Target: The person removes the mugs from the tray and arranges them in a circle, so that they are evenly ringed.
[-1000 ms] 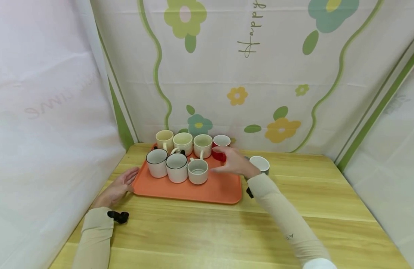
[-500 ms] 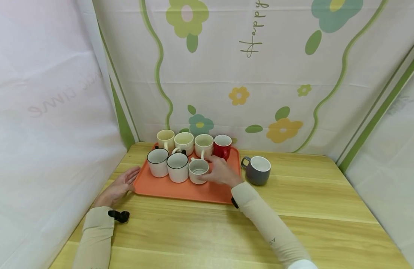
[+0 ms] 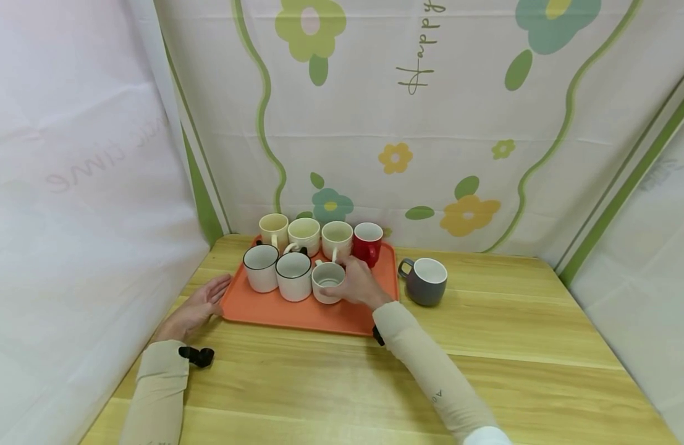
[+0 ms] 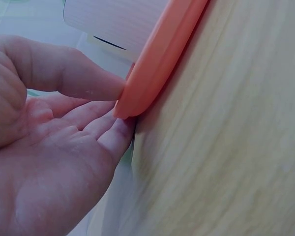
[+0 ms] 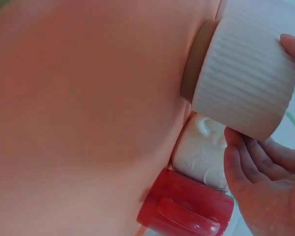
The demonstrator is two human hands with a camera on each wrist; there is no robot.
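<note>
An orange tray (image 3: 297, 315) lies on the table with several mugs on it. At its left end my left hand (image 3: 196, 312) holds the rim, thumb (image 4: 88, 81) on top and fingers by the underside. My right hand (image 3: 357, 281) is around a small ribbed white mug (image 3: 326, 292) at the front of the tray, thumb on one side and fingers on the other. The ribbed mug (image 5: 246, 69) stands upright with its handle towards the back. To its left are two white mugs with black rims (image 3: 293, 281) (image 3: 261, 272). A red mug (image 3: 367, 244) stands behind my right hand.
Along the tray's back stand a yellow mug (image 3: 273, 228), a cream mug (image 3: 304, 238) and a pale green mug (image 3: 336, 238). Right of the tray, a dark grey mug (image 3: 427, 287) sits on the wooden table (image 3: 514, 334). A flowered cloth (image 3: 330, 111) hangs behind.
My right hand has moved left and down from beside the red mug to the ribbed white mug and taken hold of it. The left hand stays at the tray's rim.
</note>
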